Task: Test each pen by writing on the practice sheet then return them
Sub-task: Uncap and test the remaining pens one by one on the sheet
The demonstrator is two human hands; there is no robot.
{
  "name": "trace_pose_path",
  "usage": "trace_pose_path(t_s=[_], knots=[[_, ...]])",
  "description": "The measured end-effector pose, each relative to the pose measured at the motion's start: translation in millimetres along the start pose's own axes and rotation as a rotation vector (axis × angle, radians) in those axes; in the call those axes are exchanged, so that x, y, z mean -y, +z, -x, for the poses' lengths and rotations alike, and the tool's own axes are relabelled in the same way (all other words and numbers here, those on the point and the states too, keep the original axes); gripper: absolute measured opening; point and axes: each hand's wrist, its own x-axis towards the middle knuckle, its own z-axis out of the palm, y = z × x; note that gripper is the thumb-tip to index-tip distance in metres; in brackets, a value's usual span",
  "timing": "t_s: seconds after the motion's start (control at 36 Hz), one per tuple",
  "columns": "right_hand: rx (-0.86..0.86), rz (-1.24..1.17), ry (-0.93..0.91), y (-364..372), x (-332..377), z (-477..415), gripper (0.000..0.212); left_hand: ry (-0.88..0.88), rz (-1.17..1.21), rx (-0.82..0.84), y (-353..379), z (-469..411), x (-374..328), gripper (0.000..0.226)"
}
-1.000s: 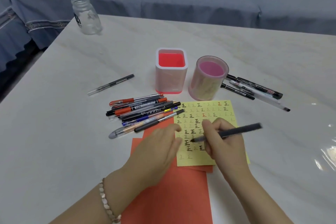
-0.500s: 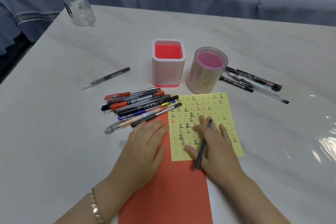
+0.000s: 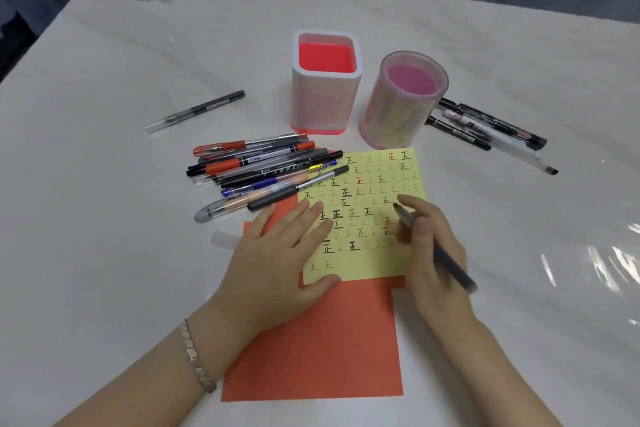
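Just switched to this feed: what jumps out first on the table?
The yellow practice sheet at centre, on a red sheet, with the left hand flat on it and the right hand holding a dark pen. Behind stand two empty pen holders; a pen pile lies left.

The pen pile [image 3: 263, 173] is crowding the sheet's [image 3: 367, 218] left edge, two holders — square [image 3: 325, 83] and round [image 3: 403, 104] — are standing just beyond its far edge, and three pens [image 3: 491, 128] are lying right of the round one. A lone pen [image 3: 194, 111] is lying well apart at left. The table [image 3: 519, 253] is lying bare to the right — and at near left.
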Motion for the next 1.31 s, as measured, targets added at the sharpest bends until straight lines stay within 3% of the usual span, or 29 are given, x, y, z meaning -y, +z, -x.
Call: trace_pose_path(t_s=[0.22, 0.31, 0.53, 0.69, 1.31], knots=[[-0.040, -0.316, 0.158, 6.0, 12.0, 0.1, 0.015, 0.001, -0.001, -0.029, 1.7, -1.4, 1.0, 0.066], [-0.077, -0.361, 0.210, 15.6, 14.4, 1.6, 0.026, 0.001, 0.005, -0.038, 2.6, -1.2, 1.8, 0.065], [-0.241, -0.143, 0.233, 41.8, 6.2, 4.7, 0.049, -0.014, 0.026, -0.059, 4.3, -0.2, 1.9, 0.065], [-0.259, -0.099, 0.163, 48.3, 2.3, 8.5, 0.032, -0.015, 0.049, -0.094, 5.3, 0.2, 2.0, 0.064], [-0.216, -0.064, 0.106, 49.4, -1.2, 10.5, 0.035, -0.027, 0.044, -0.069, 4.2, 0.4, 1.1, 0.065]])
